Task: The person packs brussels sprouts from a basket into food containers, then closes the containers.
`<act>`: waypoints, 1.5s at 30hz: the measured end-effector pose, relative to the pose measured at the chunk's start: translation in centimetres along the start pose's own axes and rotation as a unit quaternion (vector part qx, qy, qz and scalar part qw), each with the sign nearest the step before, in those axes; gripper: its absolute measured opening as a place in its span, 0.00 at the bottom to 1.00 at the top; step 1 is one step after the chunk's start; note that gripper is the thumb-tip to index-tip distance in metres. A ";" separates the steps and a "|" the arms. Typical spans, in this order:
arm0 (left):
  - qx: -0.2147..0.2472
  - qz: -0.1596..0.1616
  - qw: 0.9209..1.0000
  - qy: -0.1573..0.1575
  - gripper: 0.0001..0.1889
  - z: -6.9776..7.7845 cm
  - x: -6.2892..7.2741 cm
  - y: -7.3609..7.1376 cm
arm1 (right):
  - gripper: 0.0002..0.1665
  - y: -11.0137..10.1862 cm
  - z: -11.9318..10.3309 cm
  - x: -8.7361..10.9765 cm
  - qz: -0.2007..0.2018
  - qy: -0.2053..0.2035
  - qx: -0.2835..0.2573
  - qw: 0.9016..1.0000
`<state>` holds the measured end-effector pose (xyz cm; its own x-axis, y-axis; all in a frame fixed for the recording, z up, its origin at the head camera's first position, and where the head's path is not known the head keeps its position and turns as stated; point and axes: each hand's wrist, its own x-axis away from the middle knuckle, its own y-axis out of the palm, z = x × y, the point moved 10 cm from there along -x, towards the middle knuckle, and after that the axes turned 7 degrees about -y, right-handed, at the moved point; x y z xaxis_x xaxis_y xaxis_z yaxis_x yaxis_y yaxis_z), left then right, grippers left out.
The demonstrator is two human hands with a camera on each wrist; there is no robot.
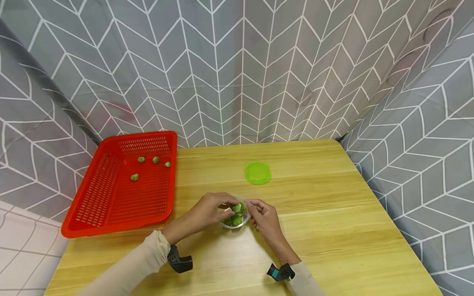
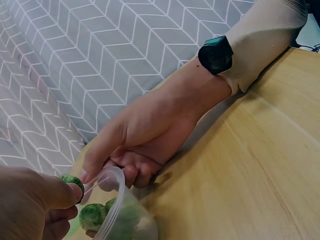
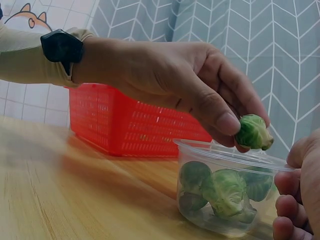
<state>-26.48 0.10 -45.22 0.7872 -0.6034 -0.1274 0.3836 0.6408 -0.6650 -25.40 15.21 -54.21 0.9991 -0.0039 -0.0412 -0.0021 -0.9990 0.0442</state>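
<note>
Between thumb and fingers my left hand (image 1: 212, 210) pinches a Brussels sprout (image 3: 254, 132), just above the mouth of a clear plastic tub (image 3: 220, 220). Several other sprouts (image 3: 227, 192) lie inside the tub, seen through its wall. My right hand (image 1: 264, 218) grips the tub's rim (image 2: 118, 182) from the right, thumb on top and fingers curled at the outside. In the left wrist view the held sprout (image 2: 73, 184) is partly hidden by the left thumb.
A red plastic basket (image 1: 115, 209) stands at the left of the wooden table (image 1: 333, 230), with several sprouts (image 1: 134, 177) in it. Behind the tub a green lid (image 1: 258, 172) lies flat. Patterned grey curtains (image 1: 229, 74) hang along the back and right.
</note>
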 end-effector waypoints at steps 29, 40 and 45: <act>-0.097 -0.026 0.995 0.024 0.16 0.4 -0.2 2.5 | 0.13 0.9 -3.0 0.8 -0.025 0.006 -0.011 1.000; -0.071 -0.024 0.997 0.027 0.15 0.5 -0.2 2.1 | 0.14 0.9 -3.0 0.8 -0.022 0.008 -0.011 1.000; -0.069 -0.015 0.997 0.024 0.14 0.4 -0.1 1.9 | 0.13 0.7 -3.0 0.8 -0.016 0.011 -0.007 1.000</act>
<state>-25.66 1.59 -46.14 0.7511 -0.6453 -0.1395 0.3330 0.5528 -0.7639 -24.43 14.67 -51.27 0.9993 0.0296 -0.0216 0.0308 -0.9979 0.0570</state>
